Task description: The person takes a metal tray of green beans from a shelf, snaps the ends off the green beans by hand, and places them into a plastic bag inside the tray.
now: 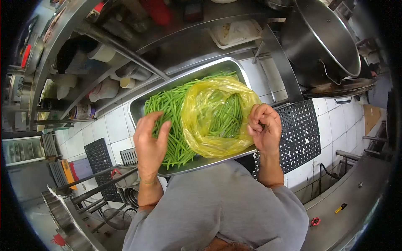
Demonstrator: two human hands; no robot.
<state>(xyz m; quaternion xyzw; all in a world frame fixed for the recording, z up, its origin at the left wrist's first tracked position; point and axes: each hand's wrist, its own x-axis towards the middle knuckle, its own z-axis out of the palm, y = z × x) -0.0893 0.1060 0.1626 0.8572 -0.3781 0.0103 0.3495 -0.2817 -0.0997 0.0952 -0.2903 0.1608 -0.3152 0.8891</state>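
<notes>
Long green beans (169,102) fill the left part of a steel tray (167,170) in front of my body. On its right part lies a yellow plastic bag (197,138), its mouth spread wide, with more green beans (228,119) inside. My left hand (151,140) hovers over the tray's left edge beside the loose beans, thumb and fingers apart, nothing visible between them. At the bag's right side is my right hand (266,127), its fingers curled together. Whatever they pinch, perhaps a bean piece or some of the bag, cannot be made out.
A large steel pot (322,46) stands at the upper right, beyond the tray. Metal shelving (125,54) with containers runs along the upper left. A white tray (236,33) sits at the back. Black perforated mats (299,134) lie on the tiled floor.
</notes>
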